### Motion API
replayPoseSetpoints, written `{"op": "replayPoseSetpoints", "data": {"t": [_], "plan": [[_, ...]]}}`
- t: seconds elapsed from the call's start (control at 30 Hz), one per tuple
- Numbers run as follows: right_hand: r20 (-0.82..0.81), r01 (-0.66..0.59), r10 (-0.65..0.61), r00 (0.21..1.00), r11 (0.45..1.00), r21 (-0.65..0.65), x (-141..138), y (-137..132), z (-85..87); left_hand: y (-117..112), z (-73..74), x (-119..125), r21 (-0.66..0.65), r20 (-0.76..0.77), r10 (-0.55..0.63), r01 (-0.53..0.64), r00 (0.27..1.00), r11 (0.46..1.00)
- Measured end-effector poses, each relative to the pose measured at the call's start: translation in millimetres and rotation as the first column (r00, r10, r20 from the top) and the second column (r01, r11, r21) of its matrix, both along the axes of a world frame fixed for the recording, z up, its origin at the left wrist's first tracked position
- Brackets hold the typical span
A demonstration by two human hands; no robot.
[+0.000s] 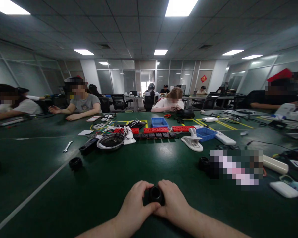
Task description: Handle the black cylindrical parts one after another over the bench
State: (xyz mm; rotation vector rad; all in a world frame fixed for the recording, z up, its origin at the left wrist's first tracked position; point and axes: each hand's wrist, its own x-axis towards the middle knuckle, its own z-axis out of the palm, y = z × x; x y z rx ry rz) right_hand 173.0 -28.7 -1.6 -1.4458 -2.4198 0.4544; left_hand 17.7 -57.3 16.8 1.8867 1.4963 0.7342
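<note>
Low in the head view, my left hand [136, 203] and my right hand [172, 201] curl around a small black round part [155, 194] with a hole in its top. Fingers of both hands press on its sides, and the thumbs meet in front of it. The part is at the green tabletop [101, 195]; whether it rests on it I cannot tell. Its lower half is hidden by the hands. A ribbed black ring-like piece [75, 163] lies farther off to the left, and another dark round piece [204, 163] to the right.
A round metal-rimmed dish [111, 142], a wrench [68, 146], red socket strips [156, 130], blue trays [159, 122] and a white clamp stand [192, 140] lie across the middle. White devices [284, 189] and cables are at right. Several people sit around the table.
</note>
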Motion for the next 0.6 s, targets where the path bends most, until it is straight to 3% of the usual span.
{"op": "replayPoseSetpoints", "data": {"t": [0.13,0.33,0.47,0.6], "plan": [[-0.063,-0.051,0.047,0.997,0.998,-0.048,4.2,2.4,0.2,3.2,-0.8,-3.8,0.032,0.011,-0.062,0.062,0.998,0.998],[-0.181,-0.303,0.266,0.947,0.926,-0.224,25.0,16.3,13.3,8.9,0.7,-14.0,0.046,0.005,-0.249,0.249,0.968,0.968],[-0.205,-0.331,0.287,0.936,0.914,-0.236,27.2,19.8,13.9,12.5,0.0,-18.1,0.051,0.017,-0.33,0.329,0.944,0.943],[-0.167,-0.264,0.231,0.959,0.94,-0.216,22.6,18.8,8.1,10.8,-3.0,-15.5,0.049,0.02,-0.283,0.282,0.959,0.958]]}}
